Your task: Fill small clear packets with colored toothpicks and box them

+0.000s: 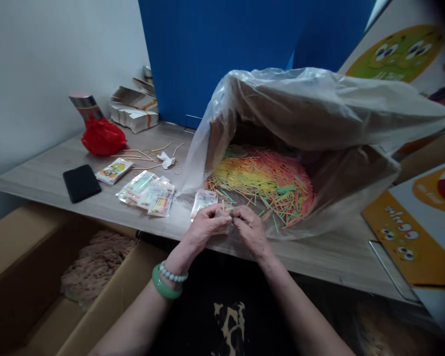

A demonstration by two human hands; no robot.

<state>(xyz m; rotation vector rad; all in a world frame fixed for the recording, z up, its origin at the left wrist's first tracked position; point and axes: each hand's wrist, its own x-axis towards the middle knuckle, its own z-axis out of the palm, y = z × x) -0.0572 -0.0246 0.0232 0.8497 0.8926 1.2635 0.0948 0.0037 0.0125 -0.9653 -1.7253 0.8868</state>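
Note:
My left hand [207, 223] and my right hand [249, 226] meet at the table's front edge, fingers pinched on a small clear packet [224, 213] with a thin yellowish stick at its top. Just behind my left hand lies another printed packet [203, 199]. Beyond my hands, a box lined with clear plastic [241, 84] lies open toward me, with a heap of thin coloured sticks [259, 178] in it. To the left, several filled clear packets [148, 192] overlap on the table.
On the table [107, 202] are a black flat case [81, 183], a card pack [114, 170], a red bag [103, 136], loose beige sticks and stacked cartons [133, 116]. An open cardboard box [114, 291] stands below left. Printed boxes [422, 222] stand at right.

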